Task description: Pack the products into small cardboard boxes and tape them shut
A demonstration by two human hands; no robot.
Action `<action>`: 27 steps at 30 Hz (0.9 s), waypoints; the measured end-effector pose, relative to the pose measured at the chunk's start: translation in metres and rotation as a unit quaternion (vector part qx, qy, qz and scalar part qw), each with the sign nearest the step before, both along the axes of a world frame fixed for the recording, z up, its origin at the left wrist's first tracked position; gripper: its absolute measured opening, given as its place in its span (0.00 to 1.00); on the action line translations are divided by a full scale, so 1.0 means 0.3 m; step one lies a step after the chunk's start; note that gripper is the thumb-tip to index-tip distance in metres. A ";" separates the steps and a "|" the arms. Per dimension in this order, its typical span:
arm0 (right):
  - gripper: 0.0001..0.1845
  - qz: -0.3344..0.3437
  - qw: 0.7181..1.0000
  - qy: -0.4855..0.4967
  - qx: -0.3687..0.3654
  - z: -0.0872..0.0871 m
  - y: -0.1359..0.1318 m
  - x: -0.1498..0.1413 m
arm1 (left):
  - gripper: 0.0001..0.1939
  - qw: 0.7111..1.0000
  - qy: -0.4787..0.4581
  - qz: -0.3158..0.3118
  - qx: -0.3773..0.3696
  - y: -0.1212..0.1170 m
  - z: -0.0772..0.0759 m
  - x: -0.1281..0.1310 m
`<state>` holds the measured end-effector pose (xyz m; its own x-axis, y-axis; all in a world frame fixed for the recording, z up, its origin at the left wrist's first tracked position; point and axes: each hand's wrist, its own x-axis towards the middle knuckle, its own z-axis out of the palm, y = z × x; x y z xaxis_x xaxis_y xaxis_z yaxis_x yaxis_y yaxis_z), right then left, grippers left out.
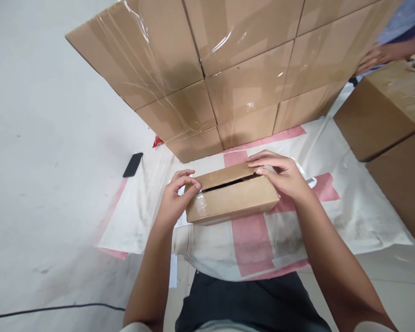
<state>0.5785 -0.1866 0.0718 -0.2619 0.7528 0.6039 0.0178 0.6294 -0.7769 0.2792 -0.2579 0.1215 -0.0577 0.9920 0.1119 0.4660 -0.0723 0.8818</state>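
Note:
A small cardboard box (233, 200) sits in front of me on the cloth-covered table. Its two top flaps are folded nearly together, and a dark narrow gap runs between them. Clear tape shows at its left end. My left hand (178, 193) grips that end, thumb on the top near the gap. At the opposite end, my right hand (280, 173) holds the box, with its fingers over the far flap and its thumb near the torn edge of the gap. What lies inside the box is hidden.
A wall of stacked, taped cartons (249, 87) rises close behind the box. More cartons (376, 115) stand at the right, near another person's hand (373, 59). A black phone (133, 165) lies by the left wall. The pink-and-white cloth (252, 244) covers the table.

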 end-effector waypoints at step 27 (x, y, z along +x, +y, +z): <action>0.06 -0.082 0.995 0.055 0.030 -0.030 -0.029 -0.047 | 0.09 0.998 0.062 -0.011 0.003 0.007 0.049 -0.016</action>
